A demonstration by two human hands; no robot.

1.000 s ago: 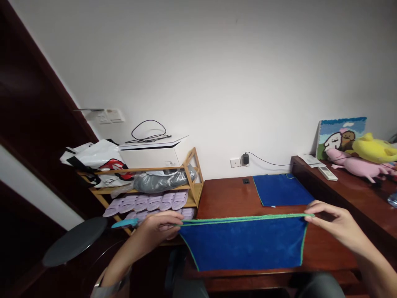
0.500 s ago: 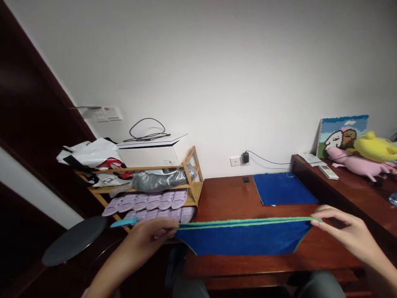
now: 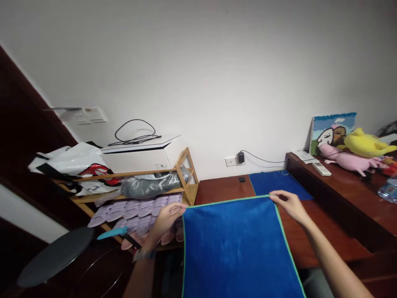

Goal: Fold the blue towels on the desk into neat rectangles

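Observation:
A blue cloth [image 3: 235, 248] with a bright green edge hangs spread between my hands, over the near part of the wooden table [image 3: 322, 231]. My left hand [image 3: 170, 215] pinches its upper left corner. At the upper right corner my right hand [image 3: 287, 203] is closed on the edge between thumb and fingers. The cloth's lower end runs out of view at the bottom. Behind it, a second blue cloth [image 3: 276, 182] lies flat at the back of the table, partly hidden by my right hand and the held cloth.
Left of the table stands a wooden rack [image 3: 189, 194] with lilac slippers [image 3: 145, 207], a white box [image 3: 139, 159] and bags. A dark round stool [image 3: 56, 256] is at lower left. On the raised right ledge are plush toys [image 3: 347, 159], a remote [image 3: 321, 168] and a water bottle [image 3: 389, 190].
Both hands have risen with the cloth, and my right hand has moved left. The cloth, folded over with its edges together before, now hangs open as one broad sheet. The view has shifted slightly.

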